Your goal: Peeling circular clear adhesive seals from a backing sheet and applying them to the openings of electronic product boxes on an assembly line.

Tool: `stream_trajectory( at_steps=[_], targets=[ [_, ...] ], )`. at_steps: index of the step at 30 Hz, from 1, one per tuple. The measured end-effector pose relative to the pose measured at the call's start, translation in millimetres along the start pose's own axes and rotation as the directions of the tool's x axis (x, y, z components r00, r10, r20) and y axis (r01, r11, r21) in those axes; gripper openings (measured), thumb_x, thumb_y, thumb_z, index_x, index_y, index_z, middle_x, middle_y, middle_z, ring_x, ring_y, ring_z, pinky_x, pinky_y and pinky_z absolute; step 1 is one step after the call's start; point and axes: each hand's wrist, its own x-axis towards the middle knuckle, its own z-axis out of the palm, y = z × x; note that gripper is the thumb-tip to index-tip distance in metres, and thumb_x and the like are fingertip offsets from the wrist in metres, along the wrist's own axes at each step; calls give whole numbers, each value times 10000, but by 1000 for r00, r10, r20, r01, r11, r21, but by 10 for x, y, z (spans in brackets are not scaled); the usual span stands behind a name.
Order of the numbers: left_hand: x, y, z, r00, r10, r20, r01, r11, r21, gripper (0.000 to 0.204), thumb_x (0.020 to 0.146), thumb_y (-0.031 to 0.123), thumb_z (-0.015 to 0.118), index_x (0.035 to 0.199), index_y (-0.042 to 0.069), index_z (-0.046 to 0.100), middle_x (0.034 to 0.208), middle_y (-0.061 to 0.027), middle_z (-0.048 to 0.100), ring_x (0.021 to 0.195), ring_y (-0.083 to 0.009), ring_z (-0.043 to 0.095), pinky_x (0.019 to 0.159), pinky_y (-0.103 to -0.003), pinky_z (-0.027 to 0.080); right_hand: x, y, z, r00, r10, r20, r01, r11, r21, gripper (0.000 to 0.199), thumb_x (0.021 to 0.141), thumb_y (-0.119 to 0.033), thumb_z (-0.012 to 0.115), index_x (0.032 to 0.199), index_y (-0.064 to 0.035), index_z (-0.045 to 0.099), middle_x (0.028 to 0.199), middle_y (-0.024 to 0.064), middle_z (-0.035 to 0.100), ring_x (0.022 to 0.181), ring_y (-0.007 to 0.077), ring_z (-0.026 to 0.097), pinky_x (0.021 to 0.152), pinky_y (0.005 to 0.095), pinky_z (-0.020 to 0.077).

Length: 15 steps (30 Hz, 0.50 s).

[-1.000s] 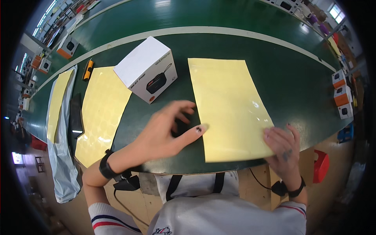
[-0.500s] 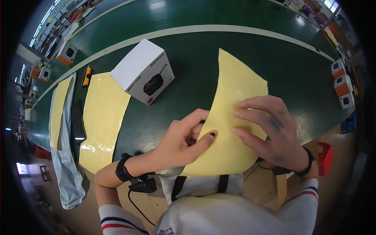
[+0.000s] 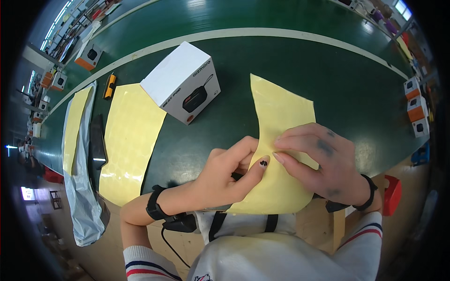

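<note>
Moderate light covers the surface (image 3: 365,93); glare spots the yellow sheet (image 3: 131,136) left of the white box (image 3: 180,77), a window (image 3: 402,8) glows far right of it, the pale stripe (image 3: 262,32) beyond it bows.

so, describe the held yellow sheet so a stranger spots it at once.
On the green table, find the big white box. Right of it and nearer the person, the sheet bends between left hand and right hand. Its yellow neighbours lie unheld, off left.
</note>
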Motion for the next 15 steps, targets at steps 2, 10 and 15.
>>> stream_trajectory(
  at_steps=[2,10,15],
  targets=[
    [2,12,-9,1000,27,1,-27,996,83,94,862,28,573,937,16,516,495,3,377,429,-46,340,404,-235,294,42,-14,-8,1000,-18,16,18,1000,-20,243,725,-55,722,930,-38,594,884,71,614,767,243,635,643,321,533],
    [16,38,-95,987,163,-11,-153,948,280,125,812,18,604,911,27,529,477,-16,389,370,-93,354,370,-260,289,159,-36,-37,993,-50,103,50,999,-5,199,746,-35,690,903,-19,568,866,88,609,772,262,641,647,330,537],
    [19,2,-89,974,227,-13,-212,924,317,148,790,25,622,912,32,539,469,-20,396,354,-112,375,355,-268,291,184,-25,-83,984,-85,158,85,996,3,208,728,-2,670,903,1,555,876,98,597,772,266,633,645,341,535]
  ],
)
